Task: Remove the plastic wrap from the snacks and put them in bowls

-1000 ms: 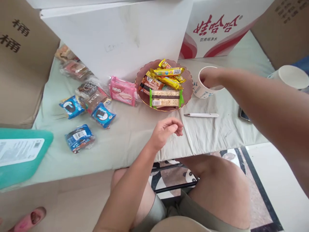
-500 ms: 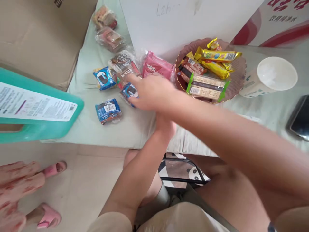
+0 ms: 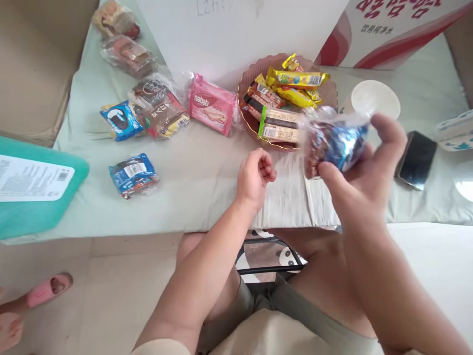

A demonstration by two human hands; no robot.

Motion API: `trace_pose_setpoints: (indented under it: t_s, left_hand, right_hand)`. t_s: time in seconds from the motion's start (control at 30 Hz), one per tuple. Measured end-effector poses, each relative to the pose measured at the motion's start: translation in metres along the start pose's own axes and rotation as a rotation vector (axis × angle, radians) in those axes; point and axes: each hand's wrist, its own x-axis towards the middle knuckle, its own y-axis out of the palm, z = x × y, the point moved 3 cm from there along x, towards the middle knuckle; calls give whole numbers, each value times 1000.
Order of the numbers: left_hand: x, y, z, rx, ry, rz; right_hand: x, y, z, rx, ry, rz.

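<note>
My right hand [image 3: 364, 172] grips a blurred blue-and-brown snack packet [image 3: 334, 143] in clear wrap, thumb in front and fingers behind. It is held up before the right edge of the scalloped pink glass plate [image 3: 247, 125]. My left hand [image 3: 255, 177] rests on the cloth in front of the plate, fingers curled in and nothing in them. On the plate lie yellow snack bars [image 3: 295, 79], brown wrapped bars [image 3: 263, 96] and a green-ended bar [image 3: 279, 125]. A pink nabati wafer pack [image 3: 212, 104] lies left of it.
Further left are a brown snack packet [image 3: 162, 113], two blue packets [image 3: 121, 119] and wrapped bread [image 3: 127, 54]. A teal container [image 3: 48, 212] stands at left. White boxes [image 3: 236, 34] back the table; a paper cup [image 3: 377, 98] and phone [image 3: 417, 160] are at right.
My right hand has moved from the snack packets at left across to the right, carrying a blue packet. My left hand, formerly mostly hidden beneath it, now shows. The view has shifted right.
</note>
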Motion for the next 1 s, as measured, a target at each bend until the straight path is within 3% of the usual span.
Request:
trace_pose_setpoints:
  t_s: [0.03, 0.1, 0.17, 0.23, 0.37, 0.43, 0.53, 0.6, 0.67, 0.77, 0.83, 0.9, 0.97, 1.0]
  left_hand:
    - [-5, 8, -3, -18, -15, 39]
    - [-13, 22, -3, 5, -50, 177]
    - [-20, 34, 3, 20, -56, 304]
    - [-23, 39, 9, -28, -48, 355]
    - [-22, 40, 12, -68, -78, 310]
    - [-20, 38, 9, -58, -88, 285]
    - [-15, 34, 5, -72, -117, 242]
    - [-11, 31, 5, -76, -132, 217]
    - [-8, 29, 4, -81, -113, 188]
    - [-9, 25, 2, -74, -116, 152]
    - [-12, 23, 1, -40, -162, 212]
    - [-16, 23, 0, 28, -180, 337]
    - [-18, 20, -1, 149, -130, 416]
    - [-19, 18, -1, 230, -82, 417]
  right_hand:
    - [-9, -11, -17, -17, 50, -112]
    - [-25, -20, -37, -133, 68, -217]
    - [-36, -18, -40, -279, -18, -242]
    - [-46, -13, -32, -339, -147, -203]
    - [-66, -12, -19, -111, -328, 117]
    - [-65, -24, -27, -57, -343, 100]
    - [-40, -45, -62, -315, -212, -138]
    - [-15, -49, -92, -478, -127, -79]
    - [4, -51, -117, -536, -59, 78]
    - [10, -61, -130, -547, 43, 137]
    - [1, -71, -122, -459, 153, -12]
    - [-11, -74, -108, -180, 268, -188]
    - [-18, -62, -94, 196, 317, -230]
    - [-19, -52, -88, 325, 316, -190]
